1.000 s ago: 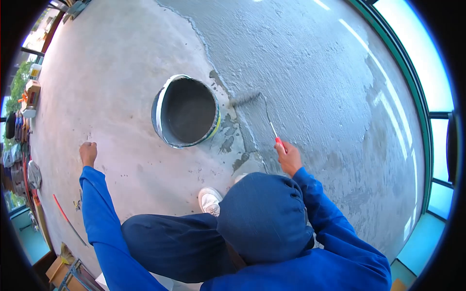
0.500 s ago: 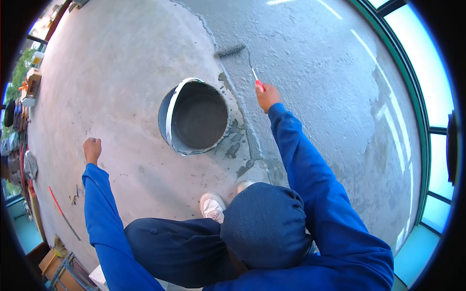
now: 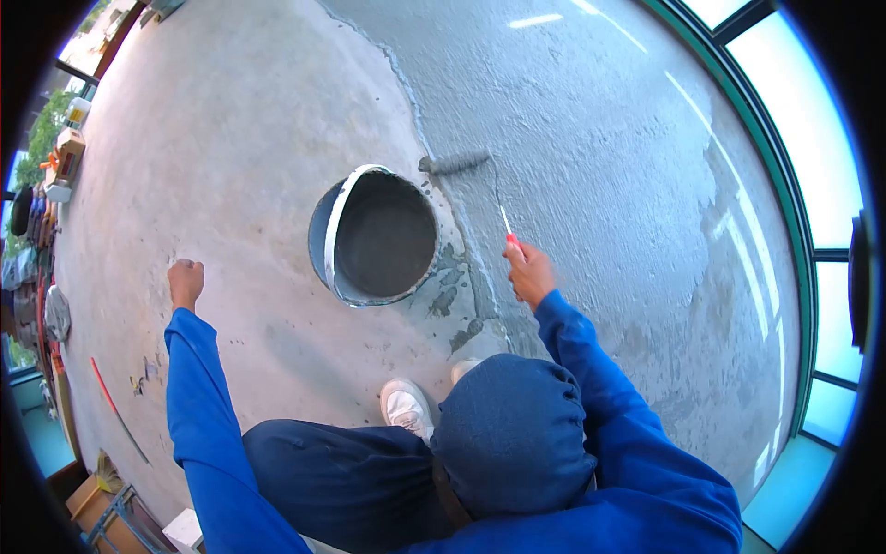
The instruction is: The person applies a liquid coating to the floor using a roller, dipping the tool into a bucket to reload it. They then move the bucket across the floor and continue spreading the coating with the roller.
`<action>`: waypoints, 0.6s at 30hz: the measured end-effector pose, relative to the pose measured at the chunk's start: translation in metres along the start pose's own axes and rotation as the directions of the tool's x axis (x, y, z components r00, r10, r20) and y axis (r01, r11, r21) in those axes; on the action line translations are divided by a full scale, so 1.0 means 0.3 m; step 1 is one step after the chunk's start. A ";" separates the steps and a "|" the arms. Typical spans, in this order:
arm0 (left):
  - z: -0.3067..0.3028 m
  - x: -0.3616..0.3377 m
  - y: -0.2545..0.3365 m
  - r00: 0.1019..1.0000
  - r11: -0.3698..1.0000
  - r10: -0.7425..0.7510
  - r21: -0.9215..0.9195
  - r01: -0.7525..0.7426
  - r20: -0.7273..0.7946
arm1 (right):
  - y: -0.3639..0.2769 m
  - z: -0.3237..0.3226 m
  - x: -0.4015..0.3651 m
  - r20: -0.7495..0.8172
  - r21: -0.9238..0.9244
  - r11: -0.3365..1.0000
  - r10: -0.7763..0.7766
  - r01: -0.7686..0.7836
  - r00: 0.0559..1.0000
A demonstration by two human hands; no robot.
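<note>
My right hand [image 3: 532, 275] is closed round the red handle of a paint roller [image 3: 459, 162]. The roller's grey, coated sleeve lies on the floor at the edge of the wet grey coating [image 3: 591, 185]. Left of it, a bucket [image 3: 383, 240] with a white rim band or handle stands on the bare floor, with dark grey material inside. Out to the left, apart from the bucket, my left hand [image 3: 185, 282] is curled into a fist with nothing visible in it.
My white shoes [image 3: 406, 406] are just below the bucket. A red, thin strip [image 3: 104, 388] lies on the floor at left, near boxes [image 3: 69, 152] and piled items along the edge. A broom [image 3: 108, 473] is at lower left. Green-framed windows [image 3: 796, 175] line the right.
My right hand has drawn the roller toward me and slightly right, down along the edge of the coating. My left hand stays a fist, shifted slightly right.
</note>
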State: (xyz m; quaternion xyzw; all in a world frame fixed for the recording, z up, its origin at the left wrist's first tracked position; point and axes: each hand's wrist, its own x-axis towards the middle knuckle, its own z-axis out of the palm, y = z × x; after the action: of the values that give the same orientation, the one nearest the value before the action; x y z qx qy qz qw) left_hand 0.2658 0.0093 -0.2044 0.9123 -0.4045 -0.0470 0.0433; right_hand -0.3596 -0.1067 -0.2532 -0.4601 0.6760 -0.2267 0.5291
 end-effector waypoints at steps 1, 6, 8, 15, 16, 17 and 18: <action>0.001 -0.006 -0.001 1.000 1.000 -0.010 -0.006 0.010 -0.009 | -0.020 0.038 0.057 -0.014 -0.047 0.999 -0.027 0.026 1.000; 0.009 -0.027 -0.025 0.999 0.999 -0.039 0.027 0.039 0.004 | -0.145 0.193 0.429 -0.065 -0.260 0.949 -0.200 0.176 0.978; 0.028 -0.028 -0.049 0.999 0.998 -0.032 0.047 0.032 0.003 | -0.240 0.243 0.538 -0.100 -0.266 0.947 -0.216 0.183 0.971; 0.059 -0.041 -0.055 0.998 0.998 -0.060 0.027 0.060 0.027 | -0.618 0.326 0.789 -0.080 -0.151 0.985 -0.094 0.081 0.992; 0.067 -0.038 -0.062 0.997 0.998 -0.069 0.009 0.069 0.029 | -0.656 0.337 0.832 -0.086 -0.066 0.996 -0.066 0.061 0.994; 0.075 -0.038 -0.071 0.996 0.997 -0.077 -0.008 0.078 0.033 | -0.685 0.339 0.872 -0.012 0.069 0.997 -0.033 0.033 0.999; 0.084 -0.040 -0.081 0.995 0.996 -0.087 -0.026 0.088 0.038 | -0.692 0.336 0.931 0.068 0.198 0.980 -0.008 -0.005 0.998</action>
State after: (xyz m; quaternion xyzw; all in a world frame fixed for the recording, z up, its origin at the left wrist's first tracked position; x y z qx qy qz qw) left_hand 0.2726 0.0332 -0.2315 0.9274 -0.3643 -0.0714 0.0462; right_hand -0.1917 -0.4276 -0.2641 -0.4131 0.6312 -0.2773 0.5950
